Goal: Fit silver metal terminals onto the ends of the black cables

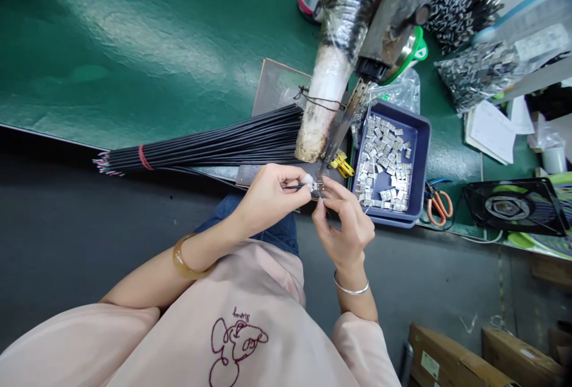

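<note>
My left hand [274,196] is closed, thumb and fingers pinching a black cable [292,186], with something white on a fingertip. At the cable's end, between my hands, is a small metal connector [318,186]. My right hand [344,220] pinches a thin wire [328,213] close to that connector; its fingertips partly hide the connector. Just above my fingertips ends the narrow metal tip of a soldering iron [342,127], clamped pointing down. To the left lies a bundle of black cables [214,144], tied with a red band [143,157].
A blue tray [420,154] of small metal connectors stands right of my hands. Beside it are orange-handled pliers [440,207] and a black fan [513,207]. A wrapped hose [328,77] hangs above the work spot. Yellow clips [343,164] and a bag of metal parts [478,71] lie nearby.
</note>
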Demonstrator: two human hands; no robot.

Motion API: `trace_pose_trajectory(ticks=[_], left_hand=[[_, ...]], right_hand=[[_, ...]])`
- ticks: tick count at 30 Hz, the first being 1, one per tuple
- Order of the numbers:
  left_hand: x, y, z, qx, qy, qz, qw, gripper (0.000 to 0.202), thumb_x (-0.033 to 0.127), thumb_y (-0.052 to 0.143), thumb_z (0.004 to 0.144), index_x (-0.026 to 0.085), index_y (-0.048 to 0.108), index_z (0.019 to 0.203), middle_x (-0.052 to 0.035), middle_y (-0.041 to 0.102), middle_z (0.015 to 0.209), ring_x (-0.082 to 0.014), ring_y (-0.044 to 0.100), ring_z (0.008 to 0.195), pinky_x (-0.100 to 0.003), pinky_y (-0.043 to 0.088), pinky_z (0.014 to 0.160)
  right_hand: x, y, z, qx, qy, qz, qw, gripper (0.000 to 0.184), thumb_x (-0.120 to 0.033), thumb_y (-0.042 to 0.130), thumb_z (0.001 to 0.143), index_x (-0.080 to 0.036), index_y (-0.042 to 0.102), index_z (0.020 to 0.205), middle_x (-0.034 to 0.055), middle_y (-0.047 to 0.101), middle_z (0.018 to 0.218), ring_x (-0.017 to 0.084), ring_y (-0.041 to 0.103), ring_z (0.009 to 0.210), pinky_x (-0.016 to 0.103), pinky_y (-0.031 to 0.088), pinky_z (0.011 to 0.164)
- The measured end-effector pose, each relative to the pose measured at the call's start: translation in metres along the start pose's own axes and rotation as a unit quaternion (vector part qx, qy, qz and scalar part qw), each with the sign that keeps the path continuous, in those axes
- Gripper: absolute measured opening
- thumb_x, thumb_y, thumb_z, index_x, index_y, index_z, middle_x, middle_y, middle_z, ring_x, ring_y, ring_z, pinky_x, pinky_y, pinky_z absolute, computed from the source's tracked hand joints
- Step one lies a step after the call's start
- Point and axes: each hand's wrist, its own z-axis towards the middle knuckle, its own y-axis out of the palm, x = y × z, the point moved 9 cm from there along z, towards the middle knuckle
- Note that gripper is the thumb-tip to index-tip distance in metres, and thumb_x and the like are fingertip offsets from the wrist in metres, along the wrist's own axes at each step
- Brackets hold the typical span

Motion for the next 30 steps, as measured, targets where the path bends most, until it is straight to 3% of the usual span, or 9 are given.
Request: trace_pose_trajectory(ticks=[6,9,11,13,15,18,21,25,30], left_hand=[[-0.003,0.003,-0.003,-0.074,-0.019,-0.01,0.997,0.011,0.016,0.057,0.077,0.012,0.06,0.067,0.0061,0.032,0.057,-0.0055,0.026,0.053,-0.02,0.022,0.049],[0.002,0.003,-0.01,-0.104,-0.009,0.001,0.995,0.01,0.016,0.056,0.076,0.011,0.065,0.076,0.0045,0.04,0.059,-0.0068,0.033,0.055,-0.02,0.028,0.052],[0.009,0.003,-0.016,-0.111,0.019,0.027,0.993,0.01,0.014,0.056,0.074,0.011,0.066,0.074,0.0049,0.04,0.057,-0.0068,0.033,0.054,-0.02,0.027,0.051],[0.015,0.004,-0.021,-0.108,0.045,0.049,0.992,0.009,0.012,0.058,0.074,0.01,0.065,0.069,0.0064,0.035,0.053,-0.0058,0.028,0.052,-0.02,0.023,0.049],[0.015,0.005,-0.023,-0.095,0.048,0.051,0.993,0.011,0.014,0.061,0.076,0.01,0.064,0.066,0.0075,0.03,0.052,-0.005,0.024,0.051,-0.021,0.02,0.048],[0.01,0.002,-0.023,-0.056,0.037,0.035,0.997,0.018,0.024,0.066,0.08,0.01,0.066,0.07,0.0076,0.031,0.053,-0.005,0.025,0.052,-0.021,0.021,0.048],[0.007,0.003,-0.022,-0.056,0.032,0.049,0.997,0.017,0.027,0.067,0.081,0.011,0.069,0.086,0.0056,0.042,0.06,-0.0059,0.032,0.054,-0.02,0.026,0.049],[0.004,0.003,-0.022,-0.068,0.032,0.072,0.995,0.012,0.02,0.064,0.078,0.012,0.064,0.087,0.0038,0.05,0.066,-0.0069,0.04,0.057,-0.019,0.034,0.052],[0.005,0.0,-0.023,-0.049,0.072,0.066,0.994,0.02,0.011,0.056,0.077,0.012,0.062,0.096,0.0012,0.06,0.071,-0.0085,0.048,0.062,-0.02,0.042,0.06]], right_hand=[[0.001,0.003,-0.003,-0.023,-0.023,0.007,0.999,0.016,-0.008,0.058,0.091,-0.021,0.055,0.101,0.0094,0.075,0.102,0.015,0.073,0.092,0.023,0.057,0.073],[0.023,0.005,-0.007,-0.024,0.113,0.124,0.986,0.008,-0.015,0.056,0.094,-0.023,0.053,0.097,-0.0005,0.067,0.083,0.01,0.067,0.069,0.021,0.054,0.062],[0.037,0.016,-0.011,-0.065,0.223,0.226,0.946,0.005,-0.022,0.054,0.096,-0.023,0.051,0.093,-0.0065,0.057,0.07,0.007,0.057,0.053,0.018,0.048,0.051],[0.037,0.028,-0.014,-0.118,0.274,0.287,0.91,0.009,-0.027,0.054,0.097,-0.024,0.05,0.09,-0.0094,0.05,0.063,0.005,0.05,0.047,0.017,0.042,0.046],[0.034,0.025,-0.011,-0.123,0.265,0.264,0.919,0.009,-0.027,0.057,0.096,-0.023,0.053,0.089,-0.0088,0.052,0.064,0.005,0.051,0.05,0.017,0.042,0.048],[0.032,-0.004,-0.009,-0.025,0.224,0.131,0.965,0.001,-0.024,0.06,0.093,-0.023,0.06,0.094,-0.0055,0.061,0.072,0.006,0.056,0.056,0.019,0.045,0.056],[0.029,-0.025,-0.015,0.038,0.216,0.069,0.973,0.009,-0.024,0.057,0.095,-0.022,0.064,0.101,-0.0046,0.063,0.072,0.006,0.055,0.052,0.02,0.044,0.052],[0.013,-0.023,-0.015,-0.022,0.174,0.023,0.984,0.005,-0.023,0.063,0.091,-0.022,0.067,0.088,-0.0058,0.06,0.062,0.005,0.05,0.047,0.02,0.038,0.049],[0.002,-0.004,-0.012,-0.072,0.148,0.004,0.986,0.005,-0.024,0.064,0.091,-0.02,0.066,0.089,-0.0035,0.065,0.069,0.007,0.06,0.06,0.018,0.044,0.059]])
